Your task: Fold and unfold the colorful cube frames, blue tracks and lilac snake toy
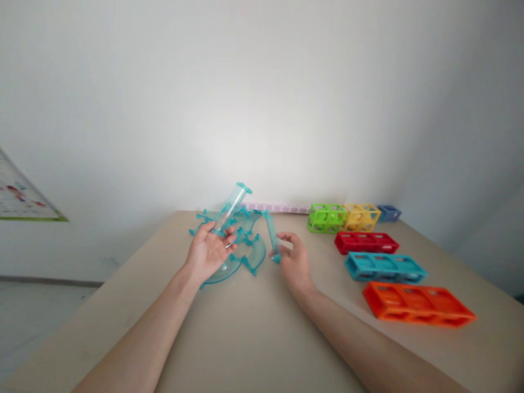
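Observation:
My left hand (pixel 209 251), palm up, grips the lower end of a clear tube with teal ends (pixel 230 210). The tube tilts up and to the right. In my right hand (pixel 293 261), thumb and fingers close around the lower part of a second, narrower-looking clear teal tube (pixel 271 232), which leans slightly left. Behind and below my left hand lies a cluster of translucent teal track pieces (pixel 256 251), some of them curved. My left hand and its tube hide part of that cluster.
On the right are a green frame block (pixel 326 218), a yellow one (pixel 362 217), a blue one (pixel 388 213), and red (pixel 366 243), light-blue (pixel 385 267) and orange (pixel 417 304) frame blocks. A purple-patterned strip (pixel 282 208) runs along the wall at the table's (pixel 245 338) back edge.

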`<state>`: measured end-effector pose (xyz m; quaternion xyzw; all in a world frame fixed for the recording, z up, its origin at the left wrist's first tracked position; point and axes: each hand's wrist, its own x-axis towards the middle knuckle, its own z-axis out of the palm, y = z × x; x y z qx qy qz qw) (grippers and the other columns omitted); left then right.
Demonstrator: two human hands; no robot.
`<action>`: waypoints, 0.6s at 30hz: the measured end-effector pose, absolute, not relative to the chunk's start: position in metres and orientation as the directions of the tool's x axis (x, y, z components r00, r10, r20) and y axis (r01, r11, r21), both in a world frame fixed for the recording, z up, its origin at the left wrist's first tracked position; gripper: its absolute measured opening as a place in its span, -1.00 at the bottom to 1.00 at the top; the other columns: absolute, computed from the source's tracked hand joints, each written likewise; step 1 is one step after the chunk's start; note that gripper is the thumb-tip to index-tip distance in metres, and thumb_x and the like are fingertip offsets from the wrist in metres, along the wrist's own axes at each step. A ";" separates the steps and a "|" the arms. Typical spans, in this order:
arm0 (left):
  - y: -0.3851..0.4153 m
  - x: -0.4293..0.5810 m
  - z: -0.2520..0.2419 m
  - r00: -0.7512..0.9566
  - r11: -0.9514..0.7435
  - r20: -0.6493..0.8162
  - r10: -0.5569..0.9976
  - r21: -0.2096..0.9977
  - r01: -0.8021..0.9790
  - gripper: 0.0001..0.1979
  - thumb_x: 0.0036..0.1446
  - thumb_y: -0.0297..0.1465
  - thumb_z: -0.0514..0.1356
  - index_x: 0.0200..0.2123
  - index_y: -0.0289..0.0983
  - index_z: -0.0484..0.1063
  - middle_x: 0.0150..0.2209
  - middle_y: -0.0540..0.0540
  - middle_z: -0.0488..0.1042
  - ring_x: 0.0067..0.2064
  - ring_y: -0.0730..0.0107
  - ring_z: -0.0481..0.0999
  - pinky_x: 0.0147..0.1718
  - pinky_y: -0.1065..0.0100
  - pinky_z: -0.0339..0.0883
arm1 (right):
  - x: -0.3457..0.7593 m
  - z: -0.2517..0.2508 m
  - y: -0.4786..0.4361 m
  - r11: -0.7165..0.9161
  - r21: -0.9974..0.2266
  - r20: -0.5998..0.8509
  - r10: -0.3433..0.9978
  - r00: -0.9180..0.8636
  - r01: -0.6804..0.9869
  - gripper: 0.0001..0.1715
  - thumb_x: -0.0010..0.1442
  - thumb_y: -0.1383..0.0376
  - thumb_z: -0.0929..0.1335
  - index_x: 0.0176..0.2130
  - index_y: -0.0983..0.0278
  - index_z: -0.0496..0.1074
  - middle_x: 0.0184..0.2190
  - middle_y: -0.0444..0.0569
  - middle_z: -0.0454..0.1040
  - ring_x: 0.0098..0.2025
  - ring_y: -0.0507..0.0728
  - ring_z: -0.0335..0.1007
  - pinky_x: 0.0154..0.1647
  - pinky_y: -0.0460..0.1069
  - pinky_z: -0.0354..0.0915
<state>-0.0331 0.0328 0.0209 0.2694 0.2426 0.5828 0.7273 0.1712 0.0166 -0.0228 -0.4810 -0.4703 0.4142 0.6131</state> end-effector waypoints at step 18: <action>0.017 -0.011 0.005 0.533 -0.014 0.120 0.837 0.980 -0.200 -0.71 0.09 -0.37 0.27 -0.11 -0.32 0.55 -0.15 -0.23 0.54 -0.16 0.24 0.48 -0.22 0.33 0.28 | 0.163 -0.010 0.007 0.369 -0.903 0.380 0.925 -0.005 -0.221 -0.71 0.08 0.24 0.38 -0.15 0.22 0.35 -0.54 -0.20 0.37 -0.49 0.03 0.29 -0.42 -0.06 0.26</action>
